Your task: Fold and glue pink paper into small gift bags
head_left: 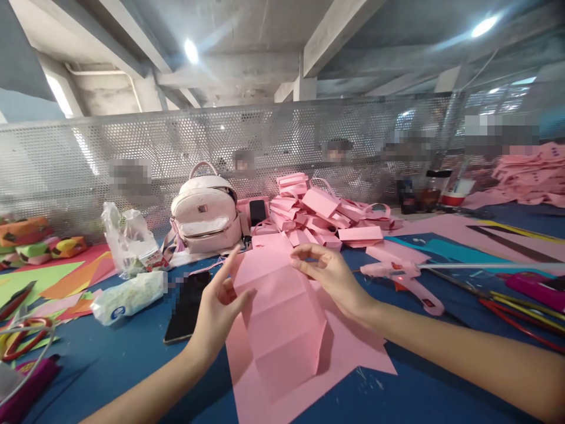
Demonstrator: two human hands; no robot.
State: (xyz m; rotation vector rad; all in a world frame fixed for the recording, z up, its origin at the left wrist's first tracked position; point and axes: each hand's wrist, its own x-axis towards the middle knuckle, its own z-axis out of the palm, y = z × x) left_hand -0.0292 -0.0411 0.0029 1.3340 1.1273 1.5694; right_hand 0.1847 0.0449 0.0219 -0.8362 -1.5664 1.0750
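Note:
A pink sheet of paper [282, 330] with several crosswise creases lies in front of me, its right side folded up into a flap. Under it is a larger flat pink sheet [362, 347]. My right hand [329, 274] pinches the creased paper's far right edge between thumb and fingers. On the other side, my left hand [220, 297] is open, index finger stretched out and thumb at the paper's left edge. Right of my right hand a pink hot glue gun [392, 271] lies on its side. A black phone [189, 309] rests left of my left hand.
Folded pink paper boxes [318, 209] are heaped behind the paper, next to a pale pink backpack [205, 212]. A tissue pack [128, 297] and a plastic bag [130, 238] stand left. Scissors [26, 338] lie far left. A perforated metal screen [265, 129] closes the back.

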